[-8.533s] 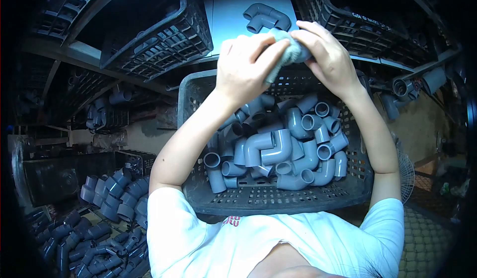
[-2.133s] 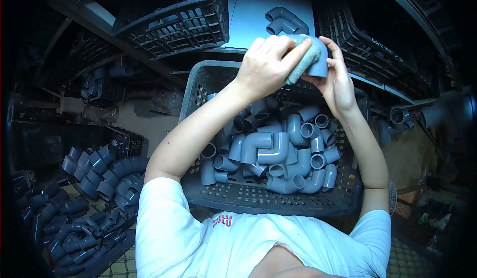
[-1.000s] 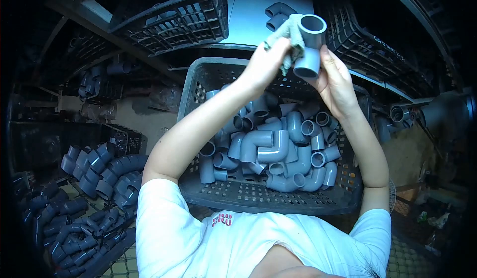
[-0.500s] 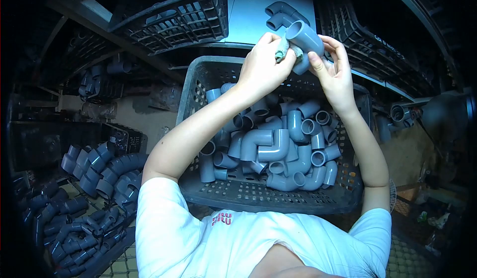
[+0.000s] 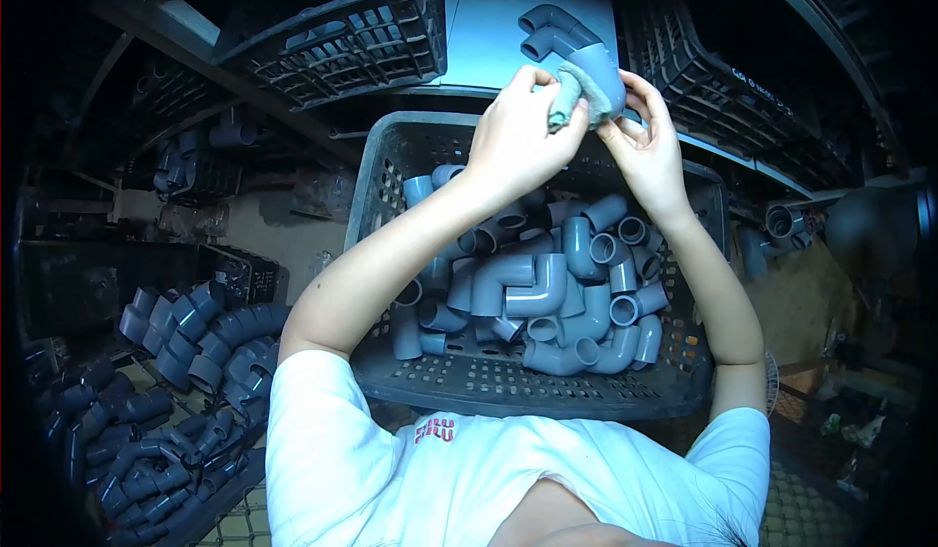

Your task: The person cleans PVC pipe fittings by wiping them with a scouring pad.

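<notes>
Above the far edge of a black crate [image 5: 547, 400], my left hand [image 5: 523, 127] has its fingers closed round a folded green cloth [image 5: 567, 103], which presses against a grey pipe elbow [image 5: 599, 70]. My right hand [image 5: 650, 147] grips the same elbow from the right, fingers behind it and thumb near the cloth. Below both hands the crate holds a heap of several grey elbows [image 5: 537, 283]. Beyond the hands, two grey elbows [image 5: 557, 31] lie side by side on a pale board.
Another black crate [image 5: 342, 34] stands at the upper left, and one more [image 5: 743, 88] at the upper right. Piles of grey fittings [image 5: 195, 337] lie at the lower left. The pale board [image 5: 489, 20] runs between the upper crates.
The held elbow has turned: its open end, visible before, no longer shows. The cloth now covers more of its near side, and my right hand has shifted slightly down and left.
</notes>
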The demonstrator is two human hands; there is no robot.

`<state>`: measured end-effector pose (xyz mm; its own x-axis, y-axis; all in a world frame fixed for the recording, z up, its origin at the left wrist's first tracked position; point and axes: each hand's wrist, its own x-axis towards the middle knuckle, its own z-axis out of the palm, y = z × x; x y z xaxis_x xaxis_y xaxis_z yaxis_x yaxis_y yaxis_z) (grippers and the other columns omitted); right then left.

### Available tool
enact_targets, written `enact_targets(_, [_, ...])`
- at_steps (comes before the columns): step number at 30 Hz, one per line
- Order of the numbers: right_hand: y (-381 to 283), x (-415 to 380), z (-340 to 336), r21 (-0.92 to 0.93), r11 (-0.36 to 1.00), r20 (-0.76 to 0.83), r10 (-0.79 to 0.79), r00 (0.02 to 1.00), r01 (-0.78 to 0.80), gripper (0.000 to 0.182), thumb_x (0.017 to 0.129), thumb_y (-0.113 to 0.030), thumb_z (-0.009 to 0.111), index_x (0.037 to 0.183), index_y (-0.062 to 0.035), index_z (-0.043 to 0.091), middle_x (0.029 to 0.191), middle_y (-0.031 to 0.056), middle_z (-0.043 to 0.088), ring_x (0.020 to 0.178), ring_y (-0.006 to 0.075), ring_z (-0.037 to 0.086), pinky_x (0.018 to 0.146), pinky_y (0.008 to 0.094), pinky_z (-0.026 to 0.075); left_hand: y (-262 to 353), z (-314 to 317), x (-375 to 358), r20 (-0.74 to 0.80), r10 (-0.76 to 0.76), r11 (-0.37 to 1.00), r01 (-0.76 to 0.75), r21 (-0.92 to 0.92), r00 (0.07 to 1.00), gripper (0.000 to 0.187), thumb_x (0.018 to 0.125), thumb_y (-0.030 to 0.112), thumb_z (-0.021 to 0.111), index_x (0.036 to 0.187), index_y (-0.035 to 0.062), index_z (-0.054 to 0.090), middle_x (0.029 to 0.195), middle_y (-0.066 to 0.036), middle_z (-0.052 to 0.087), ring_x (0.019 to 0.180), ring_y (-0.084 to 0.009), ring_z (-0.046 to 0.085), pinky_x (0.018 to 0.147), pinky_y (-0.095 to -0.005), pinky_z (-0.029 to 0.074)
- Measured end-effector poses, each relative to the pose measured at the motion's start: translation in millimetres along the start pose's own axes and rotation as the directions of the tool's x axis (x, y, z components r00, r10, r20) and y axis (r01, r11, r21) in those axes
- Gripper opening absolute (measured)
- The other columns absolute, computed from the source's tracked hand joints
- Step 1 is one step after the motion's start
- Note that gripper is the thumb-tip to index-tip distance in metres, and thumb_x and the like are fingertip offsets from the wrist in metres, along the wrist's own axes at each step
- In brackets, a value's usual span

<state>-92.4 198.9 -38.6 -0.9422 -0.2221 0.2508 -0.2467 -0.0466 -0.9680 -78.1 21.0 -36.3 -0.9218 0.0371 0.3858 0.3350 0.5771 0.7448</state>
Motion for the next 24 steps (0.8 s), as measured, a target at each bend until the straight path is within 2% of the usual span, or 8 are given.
enact_targets(5, [-7.2,-2.2,0.4,0.014,0.997,0.049,0.081,0.995,-0.082,0.057,0.094,-0.001,0.068,0.143,-0.0004,0.038,0.127,0.0169,0.058,0.115,0.0188,0.063,0.097,0.0279,0.053,-11.3,6.0,4.5,-0.046,0.046,0.998,-0.045,0.036,0.998,0.04,0.098,0.037,0.06,0.102,-0.0011,0.069,0.1,-0.014,0.065,0.087,-0.0277,0.067,0.078,-0.0385,0.052])
enact_targets(8, [-14.6,-1.1,5.5,0.1,0.991,0.035,0.089,0.995,-0.092,0.056,0.094,-0.001,0.068,0.142,0.0007,0.038,0.127,0.0164,0.058,0.116,0.0189,0.063,0.098,0.0278,0.052,-15.2,3.9,10.6,0.045,-0.182,0.933,0.187,-0.308,0.982,0.039,0.101,0.038,0.059,0.104,-0.0008,0.066,0.088,-0.009,0.066,0.078,-0.0171,0.064,0.072,-0.0314,0.051])
enact_targets(11, [-24.5,-1.0,6.4,0.124,0.991,0.027,0.044,0.999,-0.047,0.055,0.096,-0.001,0.065,0.144,0.0011,0.038,0.13,0.017,0.055,0.119,0.0204,0.061,0.099,0.0279,0.05,-14.1,3.5,13.4,0.143,-0.243,0.771,0.281,-0.572,0.959,0.04,0.095,0.039,0.063,0.097,-0.0003,0.068,0.093,-0.016,0.064,0.091,-0.034,0.064,0.083,-0.043,0.051])
enact_targets(13, [-26.6,-1.3,4.4,0.074,0.997,0.011,0.009,1.0,-0.01,0.054,0.097,-0.002,0.063,0.145,0.0005,0.039,0.134,0.0175,0.051,0.123,0.0226,0.058,0.101,0.0293,0.049,-13.8,2.7,11.6,-0.034,-0.003,0.942,-0.009,-0.336,0.999,0.038,0.1,0.037,0.061,0.102,-0.0003,0.064,0.082,-0.004,0.065,0.072,-0.0117,0.058,0.07,-0.027,0.05])
enact_targets(16, [-21.3,1.4,-2.8,0.051,0.999,0.025,0.017,1.0,-0.018,0.054,0.097,-0.001,0.063,0.145,0.0005,0.039,0.133,0.0169,0.051,0.125,0.023,0.057,0.102,0.0304,0.049,-13.5,2.5,11.8,-0.191,0.452,0.89,-0.427,0.16,0.871,0.037,0.099,0.036,0.063,0.1,-0.0006,0.067,0.084,-0.004,0.066,0.075,-0.0105,0.06,0.07,-0.027,0.05])
enact_targets(18, [-23.1,1.5,-4.0,0.058,0.998,0.033,0.025,0.999,-0.027,0.054,0.097,-0.004,0.064,0.145,0.0004,0.039,0.132,0.0166,0.052,0.124,0.0224,0.057,0.102,0.0314,0.049,-11.6,-1.1,15.2,-0.193,0.456,0.889,-0.434,0.149,0.869,0.036,0.098,0.036,0.065,0.099,0.0006,0.071,0.082,-0.003,0.067,0.075,-0.0094,0.061,0.068,-0.0267,0.05])
enact_targets(20, [-28.9,3.3,-4.5,0.069,0.997,0.038,0.033,0.999,-0.036,0.054,0.097,-0.006,0.064,0.145,0.0003,0.039,0.131,0.0162,0.053,0.123,0.0218,0.058,0.102,0.0325,0.049,-7.8,-6.2,19.4,-0.037,-0.056,0.906,0.035,-0.422,0.998,0.039,0.09,0.039,0.072,0.091,-0.0004,0.07,0.081,-0.012,0.065,0.075,-0.0213,0.064,0.07,-0.0345,0.051])
enact_targets(24, [-30.6,13.6,-21.8,0.168,0.973,-0.106,0.177,0.978,-0.158,0.057,0.096,-0.017,0.065,0.142,0.0027,0.038,0.125,0.016,0.057,0.114,0.0215,0.061,0.101,0.0373,0.052,-42.2,-24.6,43.2,-0.259,-0.245,0.83,0.064,-0.554,0.934,0.039,0.098,0.039,0.067,0.093,0.0011,0.071,0.077,-0.001,0.067,0.068,-0.0081,0.059,0.061,-0.0251,0.046])
